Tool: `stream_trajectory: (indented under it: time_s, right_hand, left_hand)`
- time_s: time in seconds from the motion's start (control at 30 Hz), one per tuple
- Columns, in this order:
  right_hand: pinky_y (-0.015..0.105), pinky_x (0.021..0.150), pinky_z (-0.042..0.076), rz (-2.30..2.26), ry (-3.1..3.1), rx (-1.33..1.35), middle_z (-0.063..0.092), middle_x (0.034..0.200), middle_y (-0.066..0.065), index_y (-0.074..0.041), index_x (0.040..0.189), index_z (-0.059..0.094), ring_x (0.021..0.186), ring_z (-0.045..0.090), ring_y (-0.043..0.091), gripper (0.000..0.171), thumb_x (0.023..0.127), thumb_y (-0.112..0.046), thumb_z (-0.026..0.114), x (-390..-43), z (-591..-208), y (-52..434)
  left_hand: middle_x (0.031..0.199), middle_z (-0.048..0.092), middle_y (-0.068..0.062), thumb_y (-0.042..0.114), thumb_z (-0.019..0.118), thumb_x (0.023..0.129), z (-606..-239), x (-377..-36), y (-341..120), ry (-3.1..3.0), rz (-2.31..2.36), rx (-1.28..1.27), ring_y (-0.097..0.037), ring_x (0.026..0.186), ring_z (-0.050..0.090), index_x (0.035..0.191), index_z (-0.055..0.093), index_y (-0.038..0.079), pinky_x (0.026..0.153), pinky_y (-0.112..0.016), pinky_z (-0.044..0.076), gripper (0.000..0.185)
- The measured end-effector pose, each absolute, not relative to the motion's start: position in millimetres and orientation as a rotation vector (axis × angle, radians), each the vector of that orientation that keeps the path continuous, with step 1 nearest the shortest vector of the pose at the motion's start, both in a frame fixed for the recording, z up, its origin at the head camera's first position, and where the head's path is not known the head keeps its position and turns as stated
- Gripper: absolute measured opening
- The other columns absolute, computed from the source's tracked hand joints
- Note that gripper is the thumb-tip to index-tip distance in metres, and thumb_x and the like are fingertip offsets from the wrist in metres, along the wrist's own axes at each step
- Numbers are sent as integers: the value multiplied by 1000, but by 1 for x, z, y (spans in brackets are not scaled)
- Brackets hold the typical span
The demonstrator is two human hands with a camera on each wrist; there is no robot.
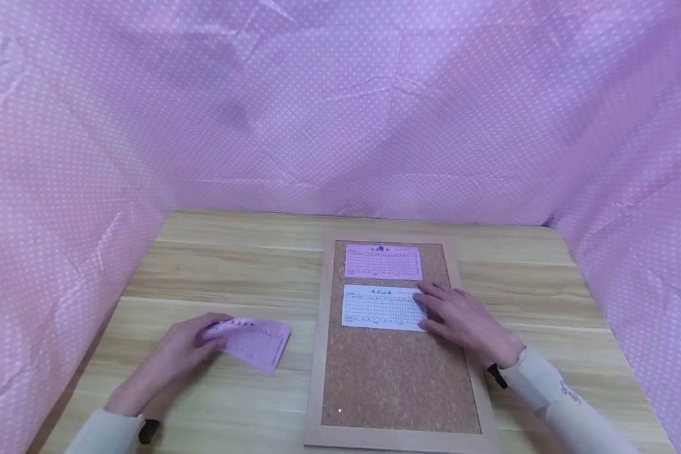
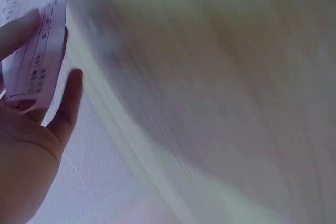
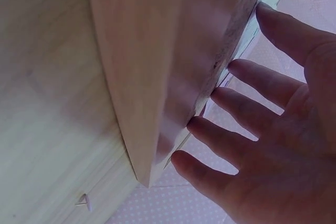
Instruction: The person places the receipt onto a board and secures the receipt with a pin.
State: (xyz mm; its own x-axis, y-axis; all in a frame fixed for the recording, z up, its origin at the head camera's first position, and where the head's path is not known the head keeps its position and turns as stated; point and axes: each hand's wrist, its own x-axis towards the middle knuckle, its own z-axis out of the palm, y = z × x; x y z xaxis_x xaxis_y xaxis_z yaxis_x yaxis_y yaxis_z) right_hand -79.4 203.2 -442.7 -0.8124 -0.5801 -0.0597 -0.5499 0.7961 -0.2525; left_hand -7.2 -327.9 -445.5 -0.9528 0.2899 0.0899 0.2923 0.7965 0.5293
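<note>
A cork board (image 1: 397,378) in a pale wood frame lies on the wooden table (image 1: 232,265). A pink printed slip (image 1: 383,261) sits at its top with a dark pin at its upper edge. Below it lies a white slip (image 1: 377,308). My right hand (image 1: 459,318) rests flat on the white slip's right end, fingers straight (image 3: 247,114). My left hand (image 1: 173,356) pinches a loose pink slip (image 1: 252,340) between thumb and fingers, just over the table left of the board. The left wrist view shows that pink slip (image 2: 34,45) held against my fingers.
Pink dotted cloth (image 1: 340,107) walls the table on three sides. A small pushpin (image 3: 84,201) lies on the table near the board's frame in the right wrist view. The lower half of the cork is bare.
</note>
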Motion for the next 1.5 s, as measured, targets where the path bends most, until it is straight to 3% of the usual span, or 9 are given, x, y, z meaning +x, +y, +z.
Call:
stream_trajectory:
  time_s: [0.07,0.17,0.43,0.6,0.8,1.1,1.33,1.5]
  right_hand:
    - [67,110,39,-341,2851,-899,46,156,22,-3,145,59,143,43,46,57,98,-33,72,-80,-442,202]
    - [67,108,41,-359,2861,-903,47,155,23,-3,144,60,141,45,47,56,98,-32,73,-81,-442,201]
    - [61,109,44,-487,2894,-946,50,151,26,0,140,61,137,50,45,56,95,-29,77,-83,-442,204]
    - [60,112,42,-632,2886,-855,48,154,23,-1,146,56,139,48,44,59,97,-28,75,-83,-440,209]
    - [64,114,37,-760,2863,-754,43,158,23,-3,151,51,143,43,46,62,99,-30,72,-81,-434,211]
    - [63,114,38,-838,2869,-729,45,158,19,-4,149,54,144,42,42,58,101,-33,70,-75,-425,204]
    - [63,111,41,-978,2886,-763,48,156,19,-6,145,58,142,46,41,53,101,-32,70,-68,-421,198]
    - [63,110,42,-1129,2923,-762,53,151,20,-4,141,61,138,50,42,47,99,-22,72,-63,-418,195]
  left_hand:
    - [100,76,-6,-1,83,82,-443,-7,-325,-2939,-936,-462,-15,81,70,125,70,7,69,-35,61,46]
    - [100,76,-7,1,83,83,-437,-7,-318,-2916,-992,-397,-10,78,66,126,70,7,66,-28,57,45]
    - [107,77,-6,7,82,88,-428,-11,-300,-2874,-1097,-328,-14,92,68,128,70,9,83,-28,56,42]
    - [107,76,-4,5,81,88,-428,-13,-287,-2837,-1191,-346,-7,90,67,128,70,9,82,-23,54,42]
    - [110,76,-6,6,81,89,-428,-17,-268,-2825,-1306,-313,-11,92,67,130,69,8,83,-25,54,43]
    - [114,75,-9,5,80,89,-428,-21,-240,-2768,-1426,-299,-20,96,70,132,68,8,85,-28,56,45]
    - [111,76,-10,2,81,87,-427,-23,-220,-2707,-1474,-316,-17,93,70,130,69,6,81,-26,55,45]
    - [111,76,-7,3,80,87,-425,-24,-205,-2668,-1569,-334,-16,93,70,130,69,6,82,-26,56,44]
